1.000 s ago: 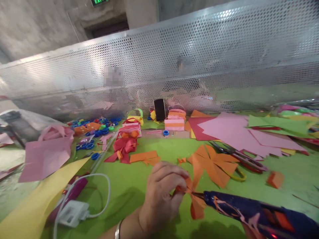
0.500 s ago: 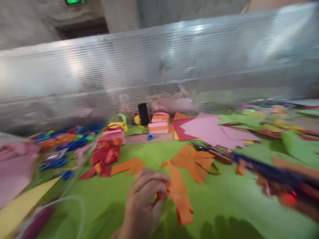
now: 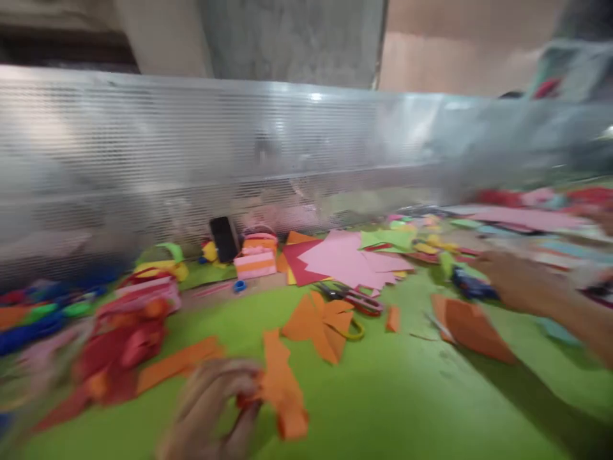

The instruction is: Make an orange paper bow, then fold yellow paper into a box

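Note:
My left hand (image 3: 215,402) is low left of centre, thumb and fingers pinching a small orange-red paper piece (image 3: 248,400). Beside its fingertips lies an orange paper strip (image 3: 282,383), folded at its near end. My right hand (image 3: 493,275), blurred, reaches in from the right edge, fingers wrapped around a dark blue glue gun (image 3: 472,283) above the far side of the green surface. An orange paper sheet (image 3: 474,326) with a curled edge lies below that wrist. Cut orange petals (image 3: 318,326) sit between the hands, beside scissors (image 3: 357,299).
Pink, red and orange sheets (image 3: 335,259) overlap behind the petals. A phone (image 3: 224,238) leans upright near a small pink-orange paper basket (image 3: 256,255). Red craft pieces (image 3: 129,345) lie left. A translucent ribbed partition (image 3: 287,140) runs along the back. More coloured paper (image 3: 522,217) lies far right.
The view has turned right. My right hand has carried the glue gun farther forward, from the near right to the far paper scraps. My left hand keeps its pinch.

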Demonstrator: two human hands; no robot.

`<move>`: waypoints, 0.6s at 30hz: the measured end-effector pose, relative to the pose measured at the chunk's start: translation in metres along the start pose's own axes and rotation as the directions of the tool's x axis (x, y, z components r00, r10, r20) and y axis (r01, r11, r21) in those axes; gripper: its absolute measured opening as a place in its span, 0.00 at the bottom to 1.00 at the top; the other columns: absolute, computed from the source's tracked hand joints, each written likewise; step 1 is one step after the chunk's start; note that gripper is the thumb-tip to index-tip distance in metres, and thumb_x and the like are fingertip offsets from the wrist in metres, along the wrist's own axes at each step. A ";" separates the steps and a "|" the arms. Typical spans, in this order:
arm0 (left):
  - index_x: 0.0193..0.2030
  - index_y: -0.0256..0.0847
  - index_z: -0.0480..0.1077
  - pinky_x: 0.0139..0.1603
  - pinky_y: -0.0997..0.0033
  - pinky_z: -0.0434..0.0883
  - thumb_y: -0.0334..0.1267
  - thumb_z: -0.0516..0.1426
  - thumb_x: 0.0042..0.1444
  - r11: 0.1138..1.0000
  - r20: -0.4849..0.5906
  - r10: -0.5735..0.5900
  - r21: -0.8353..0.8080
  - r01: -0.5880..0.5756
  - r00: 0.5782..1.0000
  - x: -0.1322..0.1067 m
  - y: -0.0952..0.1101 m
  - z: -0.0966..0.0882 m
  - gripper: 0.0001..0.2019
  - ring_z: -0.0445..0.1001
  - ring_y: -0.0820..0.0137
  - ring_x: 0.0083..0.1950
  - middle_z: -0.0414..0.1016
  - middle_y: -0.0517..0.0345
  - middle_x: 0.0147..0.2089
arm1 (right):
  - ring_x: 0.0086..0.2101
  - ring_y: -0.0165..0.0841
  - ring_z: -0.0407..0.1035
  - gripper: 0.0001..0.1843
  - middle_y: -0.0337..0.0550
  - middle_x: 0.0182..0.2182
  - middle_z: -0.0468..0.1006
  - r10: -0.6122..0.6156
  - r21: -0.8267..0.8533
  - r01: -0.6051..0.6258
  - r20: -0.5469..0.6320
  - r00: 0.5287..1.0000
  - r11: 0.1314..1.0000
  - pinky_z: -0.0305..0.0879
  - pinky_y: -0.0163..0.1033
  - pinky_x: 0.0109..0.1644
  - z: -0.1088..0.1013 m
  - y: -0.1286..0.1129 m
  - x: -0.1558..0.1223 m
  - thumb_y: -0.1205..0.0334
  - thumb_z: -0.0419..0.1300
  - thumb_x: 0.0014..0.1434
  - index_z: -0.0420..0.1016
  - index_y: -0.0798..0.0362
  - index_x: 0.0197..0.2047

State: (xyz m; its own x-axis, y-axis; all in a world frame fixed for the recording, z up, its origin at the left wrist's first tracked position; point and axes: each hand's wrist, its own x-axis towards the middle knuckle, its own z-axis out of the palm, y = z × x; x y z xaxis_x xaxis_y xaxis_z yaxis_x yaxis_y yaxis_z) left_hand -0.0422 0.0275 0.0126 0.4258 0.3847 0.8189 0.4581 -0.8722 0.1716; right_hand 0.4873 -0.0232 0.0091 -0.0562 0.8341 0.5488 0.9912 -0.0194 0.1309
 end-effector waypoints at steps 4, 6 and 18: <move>0.28 0.43 0.65 0.33 0.75 0.71 0.23 0.58 0.48 0.983 -0.106 -0.183 -0.034 0.181 0.977 0.008 0.021 0.003 0.10 0.75 0.71 0.32 0.76 0.63 0.29 | 0.42 0.37 0.74 0.22 0.52 0.41 0.79 -0.200 0.263 0.264 -0.246 0.948 0.928 0.68 0.45 0.44 -0.004 -0.109 0.040 0.50 0.47 0.68 0.79 0.52 0.44; 0.27 0.42 0.63 0.33 0.76 0.70 0.21 0.58 0.46 0.974 -0.136 -0.227 -0.055 0.221 0.964 0.007 0.023 0.005 0.11 0.74 0.73 0.31 0.75 0.63 0.29 | 0.40 0.38 0.74 0.20 0.53 0.41 0.77 -0.336 0.324 0.475 -0.400 0.853 0.818 0.71 0.41 0.38 -0.017 -0.178 0.047 0.44 0.53 0.64 0.76 0.50 0.42; 0.26 0.42 0.62 0.33 0.74 0.69 0.30 0.64 0.53 0.956 -0.114 -0.250 -0.188 0.226 0.961 0.000 0.030 0.010 0.14 0.73 0.72 0.30 0.75 0.62 0.28 | 0.39 0.34 0.71 0.09 0.45 0.39 0.73 -0.314 0.645 0.542 -0.443 0.840 0.538 0.70 0.37 0.39 -0.013 -0.319 0.037 0.70 0.52 0.59 0.69 0.49 0.40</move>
State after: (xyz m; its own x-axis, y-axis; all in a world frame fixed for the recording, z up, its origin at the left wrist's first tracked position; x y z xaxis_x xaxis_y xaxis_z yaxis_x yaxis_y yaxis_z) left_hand -0.0209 0.0040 0.0126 0.2056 0.5536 0.8070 0.3873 -0.8033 0.4524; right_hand 0.1675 0.0064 -0.0013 -0.4120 0.4620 0.7854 0.5805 0.7975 -0.1647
